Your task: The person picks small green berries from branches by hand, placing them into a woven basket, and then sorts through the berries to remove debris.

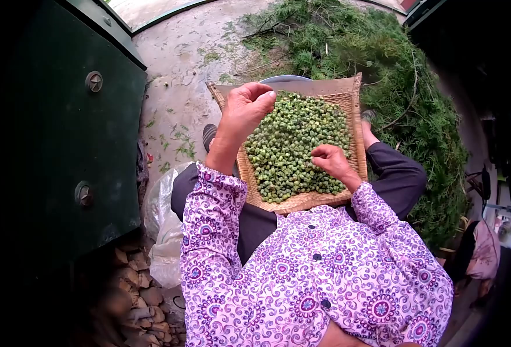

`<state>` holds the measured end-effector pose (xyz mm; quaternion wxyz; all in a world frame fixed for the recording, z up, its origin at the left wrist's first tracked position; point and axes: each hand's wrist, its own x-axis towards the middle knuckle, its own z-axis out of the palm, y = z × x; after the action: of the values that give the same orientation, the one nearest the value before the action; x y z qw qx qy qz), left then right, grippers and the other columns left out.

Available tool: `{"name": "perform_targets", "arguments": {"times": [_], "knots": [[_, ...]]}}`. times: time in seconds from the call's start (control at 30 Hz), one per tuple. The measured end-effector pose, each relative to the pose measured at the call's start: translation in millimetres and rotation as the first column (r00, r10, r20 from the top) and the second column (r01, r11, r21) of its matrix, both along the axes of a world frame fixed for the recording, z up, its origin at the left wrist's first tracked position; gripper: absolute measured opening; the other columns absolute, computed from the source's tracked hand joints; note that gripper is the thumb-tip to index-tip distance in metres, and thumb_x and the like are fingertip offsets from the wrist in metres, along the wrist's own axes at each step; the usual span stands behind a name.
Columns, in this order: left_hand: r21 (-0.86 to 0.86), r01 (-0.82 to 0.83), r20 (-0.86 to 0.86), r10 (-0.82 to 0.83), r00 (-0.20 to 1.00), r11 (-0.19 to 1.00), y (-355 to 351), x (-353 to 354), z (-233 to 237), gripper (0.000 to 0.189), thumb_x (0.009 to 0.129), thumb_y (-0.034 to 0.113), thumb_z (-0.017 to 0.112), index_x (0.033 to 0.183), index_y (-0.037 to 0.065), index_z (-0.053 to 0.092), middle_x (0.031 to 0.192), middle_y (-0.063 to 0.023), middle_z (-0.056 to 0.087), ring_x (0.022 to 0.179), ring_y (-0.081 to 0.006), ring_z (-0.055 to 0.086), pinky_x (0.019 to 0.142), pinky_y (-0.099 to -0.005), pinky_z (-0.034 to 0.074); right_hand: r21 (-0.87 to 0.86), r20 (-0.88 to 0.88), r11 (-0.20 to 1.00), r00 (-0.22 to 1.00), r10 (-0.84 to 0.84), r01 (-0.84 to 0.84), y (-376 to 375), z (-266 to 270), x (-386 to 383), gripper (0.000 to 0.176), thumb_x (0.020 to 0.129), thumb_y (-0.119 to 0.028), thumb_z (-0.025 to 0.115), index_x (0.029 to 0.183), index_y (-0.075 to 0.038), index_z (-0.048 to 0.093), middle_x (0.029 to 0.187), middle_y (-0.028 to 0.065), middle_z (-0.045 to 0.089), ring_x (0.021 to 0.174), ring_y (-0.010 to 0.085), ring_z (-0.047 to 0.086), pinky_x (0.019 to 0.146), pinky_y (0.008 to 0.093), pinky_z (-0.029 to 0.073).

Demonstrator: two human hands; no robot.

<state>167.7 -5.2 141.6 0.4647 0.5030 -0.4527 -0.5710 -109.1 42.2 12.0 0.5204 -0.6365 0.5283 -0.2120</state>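
Note:
A shallow woven winnowing basket (358, 136) rests across my lap, holding a thick layer of small green seed cones (293, 147). My left hand (248, 110) is raised above the basket's far left part, thumb and fingers pinched together. Anything between those fingertips is too small to make out. Over the right side of the cones, my right hand (333, 163) has its fingers curled and the thumb close to the forefinger. Whether a cone is in that pinch cannot be seen.
Cut evergreen branches (383, 75) are heaped at the far right. A basin rim (287, 78) shows behind the basket. At left stand a dark green metal door (111, 144), a clear plastic bag (166, 254) and chopped wood (145, 295). Green scraps litter the concrete floor (174, 63).

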Motion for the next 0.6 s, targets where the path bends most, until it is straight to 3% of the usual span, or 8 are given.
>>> {"name": "perform_targets", "arguments": {"times": [0.07,0.13,0.3,0.4,0.6], "knots": [[-0.009,0.004,0.044,-0.003,0.999,1.0,-1.4,-1.3,-5.3,0.023,0.084,0.017,0.061,0.098,-0.001,0.061,0.079,-0.0025,0.063,0.067,-0.0079,0.058,0.061,-0.021,0.047,-0.265,-0.294,0.93,0.94,0.172,-0.253,9.5,0.8,14.0,0.017,0.068,-0.008,0.066,0.084,-0.005,0.064,0.076,0.0083,0.058,0.07,0.0221,0.058,0.06,0.0342,0.048],[-0.025,0.007,0.069,-0.005,0.998,1.0,-1.4,-2.5,-5.0,0.024,0.084,0.018,0.061,0.097,-0.001,0.062,0.078,-0.0021,0.062,0.066,-0.0073,0.057,0.06,-0.0212,0.046,-0.331,-0.478,0.861,0.856,0.199,-0.385,14.0,-7.6,17.6,0.017,0.064,-0.008,0.065,0.081,-0.008,0.061,0.077,0.0121,0.052,0.074,0.0319,0.055,0.061,0.0442,0.045],[-0.027,0.012,0.069,-0.01,0.998,1.0,-0.6,-3.2,-2.4,0.024,0.084,0.019,0.061,0.097,-0.002,0.062,0.078,-0.0017,0.062,0.066,-0.0071,0.057,0.06,-0.0209,0.046,-0.332,-0.595,0.841,0.787,0.165,-0.427,15.1,-11.6,13.8,0.013,0.061,-0.008,0.062,0.074,-0.008,0.058,0.073,0.0113,0.049,0.07,0.0314,0.053,0.059,0.0425,0.042],[-0.036,0.015,0.086,-0.012,0.996,0.999,-0.5,-4.4,-3.2,0.024,0.084,0.019,0.061,0.097,-0.002,0.062,0.077,-0.0016,0.062,0.066,-0.0069,0.057,0.06,-0.0207,0.046,-0.366,-0.62,0.851,0.781,0.078,-0.376,17.6,-8.0,5.0,0.005,0.06,-0.006,0.057,0.063,-0.005,0.054,0.07,0.0139,0.049,0.068,0.0332,0.053,0.059,0.0471,0.042],[-0.054,0.05,0.107,-0.044,0.993,0.997,-3.4,-8.9,-11.0,0.025,0.084,0.018,0.061,0.097,-0.002,0.061,0.076,-0.0019,0.062,0.066,-0.0069,0.056,0.06,-0.0208,0.046,-0.444,-0.572,0.813,0.817,0.067,-0.377,21.5,-3.5,-0.3,0.009,0.061,-0.006,0.06,0.069,-0.006,0.056,0.071,0.0129,0.046,0.07,0.0312,0.051,0.057,0.0449,0.04]]}}
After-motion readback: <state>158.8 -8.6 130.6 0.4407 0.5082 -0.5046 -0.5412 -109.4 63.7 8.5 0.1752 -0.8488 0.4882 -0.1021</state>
